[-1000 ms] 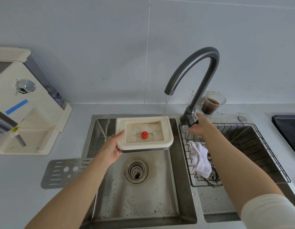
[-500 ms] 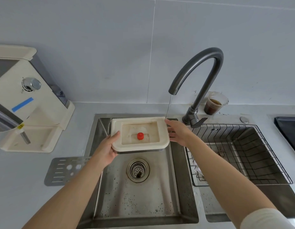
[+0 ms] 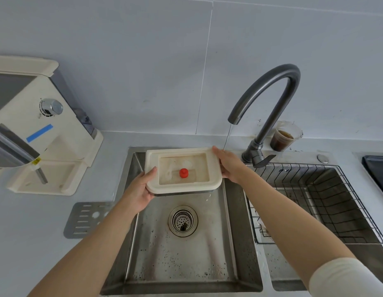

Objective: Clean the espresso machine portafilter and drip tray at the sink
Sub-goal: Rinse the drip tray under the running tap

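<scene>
Overhead, grey counter [image 3: 47, 211], steel sink [image 3: 182, 254], pale tiled wall [image 3: 143, 61].

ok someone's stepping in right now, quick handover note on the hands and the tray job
Left hand grips the drip tray's left edge; right hand grips its right edge.
Tray is held level over the left sink basin, red float in its middle.
Faucet is running a thin stream that falls at the tray's far right corner.
Done: tray brought to the sink, water on.
Left: rinse the stained tray. No portafilter is in view.
</scene>
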`<state>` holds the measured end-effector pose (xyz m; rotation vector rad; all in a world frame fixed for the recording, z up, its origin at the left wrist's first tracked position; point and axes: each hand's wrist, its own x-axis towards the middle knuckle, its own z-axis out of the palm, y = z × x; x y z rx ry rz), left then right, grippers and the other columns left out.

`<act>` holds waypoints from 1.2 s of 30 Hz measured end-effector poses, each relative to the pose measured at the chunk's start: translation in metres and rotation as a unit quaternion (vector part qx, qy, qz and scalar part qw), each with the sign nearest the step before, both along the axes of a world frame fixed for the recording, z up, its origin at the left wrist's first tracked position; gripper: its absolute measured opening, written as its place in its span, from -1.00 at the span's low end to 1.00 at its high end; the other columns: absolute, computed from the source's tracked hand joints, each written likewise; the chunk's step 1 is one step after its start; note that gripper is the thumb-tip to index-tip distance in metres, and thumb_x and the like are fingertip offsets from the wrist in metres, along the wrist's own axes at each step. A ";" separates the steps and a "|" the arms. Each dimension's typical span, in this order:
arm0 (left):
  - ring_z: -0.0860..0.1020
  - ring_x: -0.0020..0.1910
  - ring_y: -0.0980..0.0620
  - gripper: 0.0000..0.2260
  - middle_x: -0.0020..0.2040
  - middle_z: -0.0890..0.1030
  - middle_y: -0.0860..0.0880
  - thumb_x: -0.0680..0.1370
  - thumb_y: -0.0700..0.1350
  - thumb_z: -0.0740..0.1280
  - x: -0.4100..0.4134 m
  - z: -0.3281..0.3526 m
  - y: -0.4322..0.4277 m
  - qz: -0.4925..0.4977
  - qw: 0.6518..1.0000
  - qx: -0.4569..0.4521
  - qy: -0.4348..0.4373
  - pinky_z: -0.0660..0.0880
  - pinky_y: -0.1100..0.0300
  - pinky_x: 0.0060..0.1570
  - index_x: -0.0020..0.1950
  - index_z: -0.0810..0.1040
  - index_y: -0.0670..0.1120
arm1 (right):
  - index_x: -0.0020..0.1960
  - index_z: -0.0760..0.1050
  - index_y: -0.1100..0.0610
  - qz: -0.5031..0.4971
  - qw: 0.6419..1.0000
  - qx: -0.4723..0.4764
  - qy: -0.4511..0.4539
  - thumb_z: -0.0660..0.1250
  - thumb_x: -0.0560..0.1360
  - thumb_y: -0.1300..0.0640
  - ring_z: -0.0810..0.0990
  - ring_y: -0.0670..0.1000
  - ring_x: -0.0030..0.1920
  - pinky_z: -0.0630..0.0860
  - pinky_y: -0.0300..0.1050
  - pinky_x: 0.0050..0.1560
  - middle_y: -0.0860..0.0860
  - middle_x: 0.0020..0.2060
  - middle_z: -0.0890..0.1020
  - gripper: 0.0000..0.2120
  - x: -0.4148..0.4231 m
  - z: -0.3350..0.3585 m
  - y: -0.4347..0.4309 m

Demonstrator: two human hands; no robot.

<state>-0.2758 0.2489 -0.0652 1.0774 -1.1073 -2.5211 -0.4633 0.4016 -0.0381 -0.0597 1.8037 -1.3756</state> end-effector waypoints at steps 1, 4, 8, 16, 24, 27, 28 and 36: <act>0.55 0.04 -0.05 -0.63 0.06 0.57 -0.09 0.54 -0.13 0.25 -0.001 0.000 0.000 -0.001 1.000 0.003 0.001 0.49 0.09 -0.07 0.34 0.37 -0.15 | -0.10 0.43 0.05 -0.003 1.000 0.000 0.000 0.13 0.58 -0.09 0.53 0.03 -0.21 0.53 0.02 0.02 0.02 -0.21 0.53 -0.75 -0.001 0.001 0.001; 0.56 0.01 -0.04 -0.67 0.03 0.58 -0.09 0.53 -0.12 0.25 -0.003 -0.001 0.001 -0.005 1.000 0.007 0.000 0.49 0.10 -0.09 0.29 0.40 -0.13 | -0.08 0.46 0.05 0.000 1.000 0.000 0.001 0.12 0.59 -0.09 0.53 0.02 -0.23 0.53 0.03 0.02 0.03 -0.21 0.53 -0.74 -0.002 -0.001 0.006; 0.56 0.00 -0.04 -0.82 0.02 0.59 -0.08 0.55 -0.14 0.24 -0.003 -0.004 0.004 -0.008 1.000 0.018 -0.005 0.49 0.08 -0.08 0.14 0.46 -0.10 | 0.01 0.46 0.13 0.004 1.000 -0.001 -0.002 0.11 0.60 -0.04 0.51 -0.01 -0.34 0.54 -0.09 -0.24 0.02 -0.30 0.50 -0.73 0.002 -0.001 0.014; 0.56 0.04 -0.04 -0.61 0.11 0.57 -0.10 0.54 -0.12 0.27 -0.001 -0.010 0.009 -0.008 0.999 0.041 -0.018 0.51 0.08 -0.12 0.35 0.36 -0.13 | 0.07 0.46 0.12 0.011 1.000 -0.004 -0.006 0.16 0.59 -0.02 0.55 0.02 -0.20 0.55 0.02 0.00 0.03 -0.19 0.56 -0.76 0.003 -0.006 0.021; 0.56 0.02 -0.07 -0.74 0.04 0.59 -0.13 0.50 -0.09 0.29 -0.010 -0.009 0.017 -0.027 0.998 0.055 -0.018 0.50 0.05 -0.07 0.15 0.46 -0.14 | 0.13 0.45 0.14 0.016 0.998 0.027 0.056 0.16 0.58 -0.04 0.58 0.08 -0.14 0.57 0.08 0.05 0.07 -0.14 0.57 -0.72 -0.005 0.007 0.024; 0.56 0.01 -0.09 -0.83 0.01 0.60 -0.13 0.55 -0.10 0.25 -0.014 -0.010 0.023 -0.033 0.997 0.060 -0.019 0.50 0.02 0.00 0.09 0.48 -0.13 | 0.14 0.46 0.13 0.011 0.996 0.036 0.080 0.17 0.57 -0.05 0.59 0.08 -0.14 0.58 0.06 0.03 0.07 -0.14 0.58 -0.71 -0.007 0.008 0.030; 0.56 0.01 -0.09 -0.84 0.00 0.60 -0.13 0.55 -0.09 0.24 -0.014 -0.012 0.025 -0.036 0.997 0.063 -0.021 0.50 0.02 0.01 0.08 0.48 -0.12 | 0.13 0.46 0.12 0.009 0.996 0.038 0.085 0.18 0.57 -0.05 0.59 0.06 -0.17 0.58 0.05 0.01 0.05 -0.17 0.57 -0.72 -0.008 0.008 0.032; 0.55 0.05 -0.12 -0.73 0.06 0.58 -0.15 0.54 -0.01 0.25 -0.020 -0.019 0.035 -0.067 0.995 0.067 -0.041 0.50 -0.02 0.05 0.16 0.46 -0.12 | 0.15 0.45 0.15 -0.016 0.994 0.052 0.095 0.23 0.54 -0.07 0.55 -0.02 -0.24 0.58 -0.04 -0.12 0.00 -0.22 0.53 -0.67 -0.009 0.008 0.051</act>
